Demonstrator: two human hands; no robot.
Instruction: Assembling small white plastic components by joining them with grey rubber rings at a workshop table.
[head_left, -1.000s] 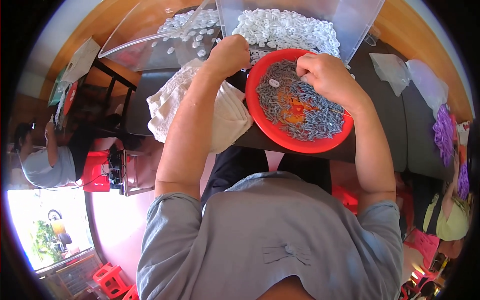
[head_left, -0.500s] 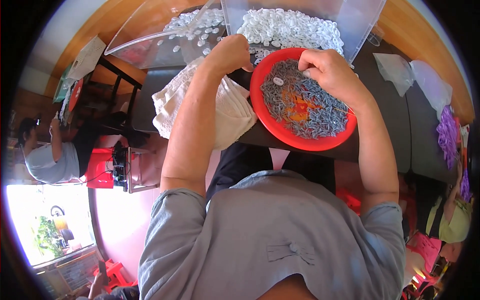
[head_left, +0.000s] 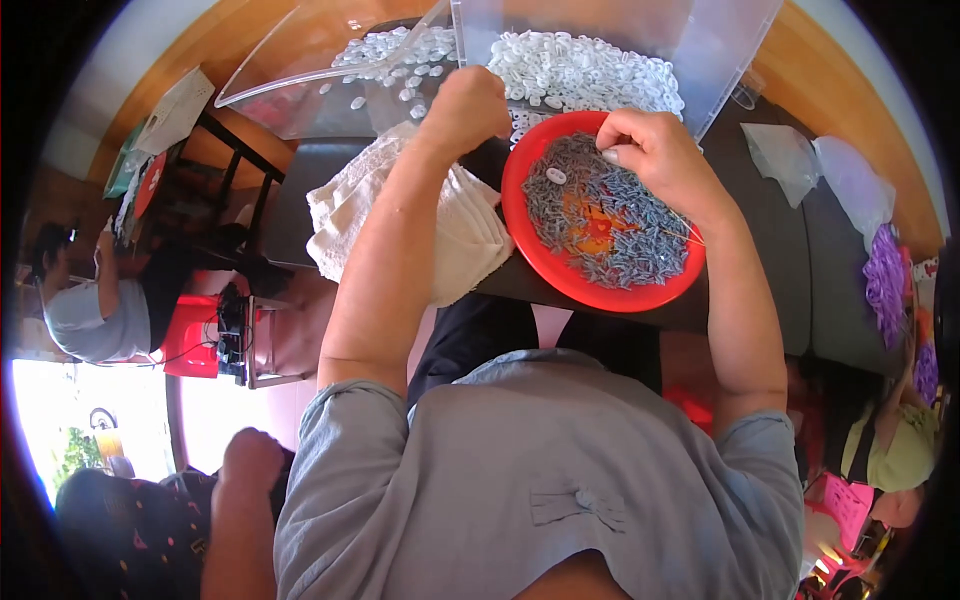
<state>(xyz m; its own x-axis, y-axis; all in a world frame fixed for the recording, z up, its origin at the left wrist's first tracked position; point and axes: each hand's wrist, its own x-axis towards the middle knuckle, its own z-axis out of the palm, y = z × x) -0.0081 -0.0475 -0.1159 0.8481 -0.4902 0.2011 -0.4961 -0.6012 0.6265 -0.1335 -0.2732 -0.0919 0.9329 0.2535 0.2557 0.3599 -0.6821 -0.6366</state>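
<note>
My left hand [head_left: 468, 112] is closed, its back toward me, above the table between a folded cream towel [head_left: 465, 225] and the white oval pieces; its fingertips are mostly hidden. My right hand [head_left: 655, 150] pinches thumb and forefinger together over the far right part of a red plastic basin [head_left: 535, 262]. What it holds, if anything, is too small to tell. Many small grey plug-like pieces [head_left: 640, 225] lie in the basin. A single white oval piece [head_left: 556, 176] rests on them near the left side.
Behind the basin, a clear plastic bin [head_left: 715, 70] holds a heap of white oval pieces [head_left: 590, 72]. Clear bags [head_left: 785, 160] and purple strands [head_left: 885, 285] lie at the right. Another person's arm [head_left: 240, 515] is close at lower left; more people sit at both sides.
Another person has come into view close by at the lower left. My right hand has shifted slightly within the basin area; my left hand stays in nearly the same place.
</note>
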